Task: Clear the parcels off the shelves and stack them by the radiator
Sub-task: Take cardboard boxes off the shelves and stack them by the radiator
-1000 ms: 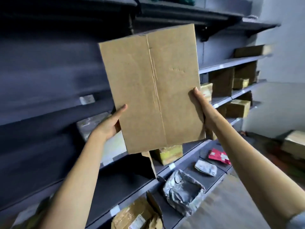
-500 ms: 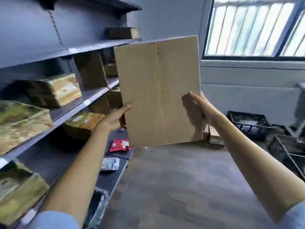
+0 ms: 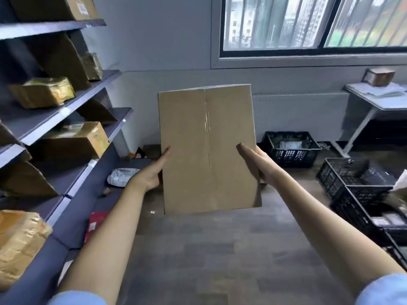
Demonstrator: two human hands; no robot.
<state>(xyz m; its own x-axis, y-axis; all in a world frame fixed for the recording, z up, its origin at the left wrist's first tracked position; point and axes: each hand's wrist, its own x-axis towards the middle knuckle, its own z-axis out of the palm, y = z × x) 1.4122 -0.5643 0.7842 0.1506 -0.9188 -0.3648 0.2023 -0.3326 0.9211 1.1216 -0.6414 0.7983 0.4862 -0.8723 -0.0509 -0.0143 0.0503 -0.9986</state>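
I hold one cardboard box (image 3: 208, 148) upright in front of me, clear of the shelves (image 3: 63, 111) and off the floor (image 3: 209, 249). My left hand (image 3: 152, 172) presses flat against its left edge, thumb on the front face. My right hand (image 3: 255, 166) clamps the right edge, thumb on the front; the fingers behind the box are hidden. The hands are apart, one on each side of the box.

Step in hand, as I judge it: carrying this box to the radiator (image 3: 299, 113), the pale panel under the window (image 3: 312, 25), straight ahead. To do it well I should keep both sides gripped evenly, lower the box as I near the wall and set it flat on the floor against the panel, so later parcels can stack squarely on it. The taped seam down the front looks intact.

Surroundings: several wrapped parcels (image 3: 44, 92) remain on the shelves at my left, so the task appears far from finished. A grey mailer bag (image 3: 122, 176) and a red packet (image 3: 95, 223) lie on the lowest shelf.

Obstructions: a black crate (image 3: 290, 150) sits on the floor just before the radiator, and more crates (image 3: 361, 194) stand to the right. A white counter (image 3: 378, 100) carrying a small box (image 3: 380, 77) occupies the right corner. The floor between me and the wall looks passable.
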